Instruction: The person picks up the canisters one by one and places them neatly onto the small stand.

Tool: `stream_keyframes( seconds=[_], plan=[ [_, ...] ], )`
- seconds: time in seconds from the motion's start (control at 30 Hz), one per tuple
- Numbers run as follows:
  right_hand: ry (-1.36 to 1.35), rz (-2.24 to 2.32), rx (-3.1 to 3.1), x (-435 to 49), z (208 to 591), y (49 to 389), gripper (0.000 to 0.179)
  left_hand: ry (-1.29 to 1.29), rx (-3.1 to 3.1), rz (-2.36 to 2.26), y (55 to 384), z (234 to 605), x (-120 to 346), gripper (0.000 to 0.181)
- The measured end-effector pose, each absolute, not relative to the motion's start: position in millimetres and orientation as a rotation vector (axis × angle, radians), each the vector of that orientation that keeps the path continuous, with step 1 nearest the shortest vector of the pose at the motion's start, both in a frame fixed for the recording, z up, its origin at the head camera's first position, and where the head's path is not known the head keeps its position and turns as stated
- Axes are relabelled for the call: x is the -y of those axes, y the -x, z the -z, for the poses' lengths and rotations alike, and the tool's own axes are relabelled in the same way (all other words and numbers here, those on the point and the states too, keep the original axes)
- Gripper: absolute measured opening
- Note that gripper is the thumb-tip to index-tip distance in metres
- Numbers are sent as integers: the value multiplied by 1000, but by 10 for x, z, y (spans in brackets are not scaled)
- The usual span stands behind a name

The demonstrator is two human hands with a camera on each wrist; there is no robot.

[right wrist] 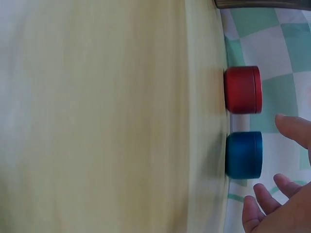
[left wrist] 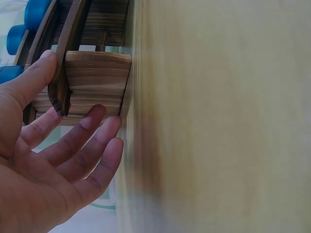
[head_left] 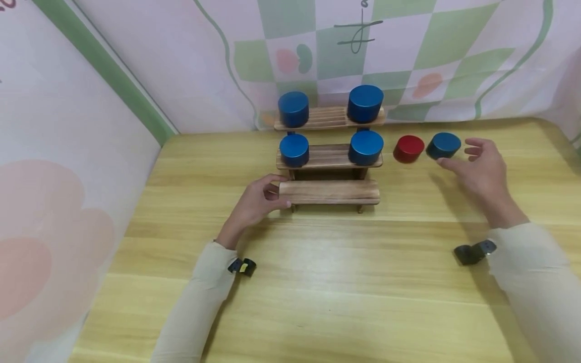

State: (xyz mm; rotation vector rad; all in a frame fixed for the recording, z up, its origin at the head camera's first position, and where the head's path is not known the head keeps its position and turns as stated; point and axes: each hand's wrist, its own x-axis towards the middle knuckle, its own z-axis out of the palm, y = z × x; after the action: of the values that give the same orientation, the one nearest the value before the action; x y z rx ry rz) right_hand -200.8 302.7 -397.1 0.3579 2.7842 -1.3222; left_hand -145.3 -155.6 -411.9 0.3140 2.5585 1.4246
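A three-tier wooden stand stands near the back of the table. My left hand grips the left end of its lowest step, thumb at the near side and fingers around the back. In the left wrist view, the thumb lies along the plank's edge while the other fingers spread by its end. To the right of the stand are a red round tin and a blue round tin. My right hand reaches around the blue tin with thumb and fingers apart; a gap shows between them in the right wrist view.
Blue round tins sit on the stand: a pair on the top step and a pair on the middle step. A checkered cloth hangs behind the table. A pale wall panel borders the left side.
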Motion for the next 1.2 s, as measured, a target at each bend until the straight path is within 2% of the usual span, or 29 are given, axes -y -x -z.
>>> stream_keyframes(
  seconds=[0.53, 1.2],
  plan=[
    [-409, 1434, -2609, -3149, 4034, 2093, 109, -263, -2519, -1447, 1449, 4101, 1544, 51],
    [-467, 1451, -2605, -3052, 4044, 2277, 102, -242, -2481, -1462, 1452, 4113, 1550, 50]
  ],
)
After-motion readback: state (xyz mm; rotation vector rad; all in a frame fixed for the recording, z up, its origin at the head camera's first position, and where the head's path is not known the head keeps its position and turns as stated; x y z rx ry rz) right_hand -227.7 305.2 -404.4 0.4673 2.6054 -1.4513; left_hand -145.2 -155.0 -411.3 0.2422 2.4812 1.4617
